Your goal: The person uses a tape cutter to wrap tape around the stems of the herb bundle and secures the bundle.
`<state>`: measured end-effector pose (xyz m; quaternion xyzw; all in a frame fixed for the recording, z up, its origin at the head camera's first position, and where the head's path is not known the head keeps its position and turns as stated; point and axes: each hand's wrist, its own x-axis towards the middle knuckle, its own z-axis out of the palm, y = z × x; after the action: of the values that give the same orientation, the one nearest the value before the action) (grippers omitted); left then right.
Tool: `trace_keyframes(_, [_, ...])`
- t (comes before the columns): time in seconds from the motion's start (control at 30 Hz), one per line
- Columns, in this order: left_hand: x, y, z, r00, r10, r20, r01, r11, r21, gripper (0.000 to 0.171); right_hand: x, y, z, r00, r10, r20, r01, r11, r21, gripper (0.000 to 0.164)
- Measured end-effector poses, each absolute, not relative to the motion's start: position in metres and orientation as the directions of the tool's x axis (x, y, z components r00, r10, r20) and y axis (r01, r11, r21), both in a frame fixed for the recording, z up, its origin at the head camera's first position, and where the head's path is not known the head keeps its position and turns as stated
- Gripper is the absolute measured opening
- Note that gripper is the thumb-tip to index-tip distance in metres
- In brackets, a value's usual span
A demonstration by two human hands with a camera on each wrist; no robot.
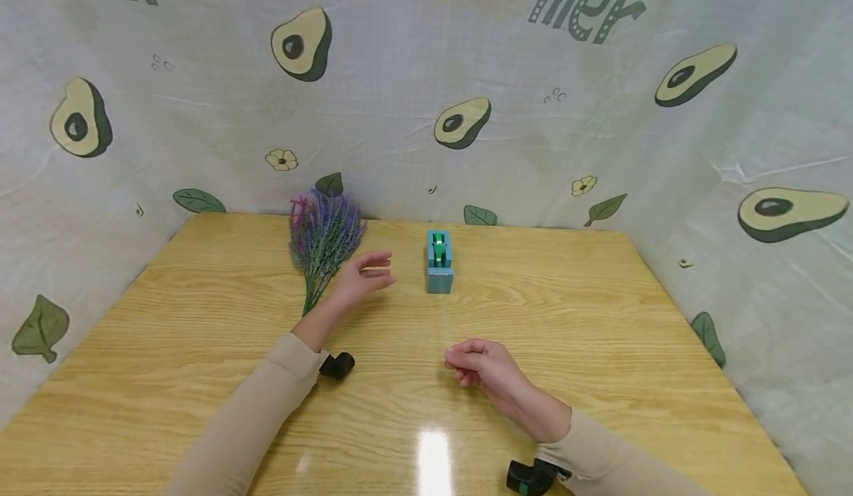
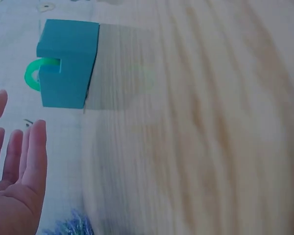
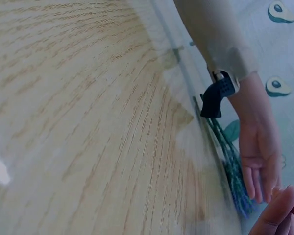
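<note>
A blue tape dispenser (image 1: 440, 281) with a green core (image 1: 438, 247) stands toward the back of the table. From its front a faint, clear strip of tape (image 1: 443, 318) runs toward me. My right hand (image 1: 489, 374) pinches the end of that strip between thumb and index finger. To the left of the dispenser, my left hand (image 1: 360, 280) hovers with fingers extended and touches nothing. The left wrist view shows the dispenser (image 2: 68, 68) beyond the left hand's spread fingers (image 2: 35, 156). A bunch of purple and pink lavender stems (image 1: 326, 237) lies left of the left hand, its lower stems partly behind the forearm.
The wooden table (image 1: 566, 296) meets a hanging cloth (image 1: 386, 96) printed with avocados and leaves at the back and sides. Each wrist wears a black camera mount (image 1: 337, 366). Light glares off the table's near edge.
</note>
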<state>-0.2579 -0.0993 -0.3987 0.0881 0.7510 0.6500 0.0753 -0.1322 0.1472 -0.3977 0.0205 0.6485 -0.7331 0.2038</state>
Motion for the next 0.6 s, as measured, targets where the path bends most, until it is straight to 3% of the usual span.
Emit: trace_keyframes(0.6, [-0.233,-0.156,-0.392,-0.993,0.096,0.074,0.102,0.333,0.937,0.044,-0.132,0.149,-0.400,-0.920,-0.267,-0.287,0.322,-0.094,-0.942,0.004])
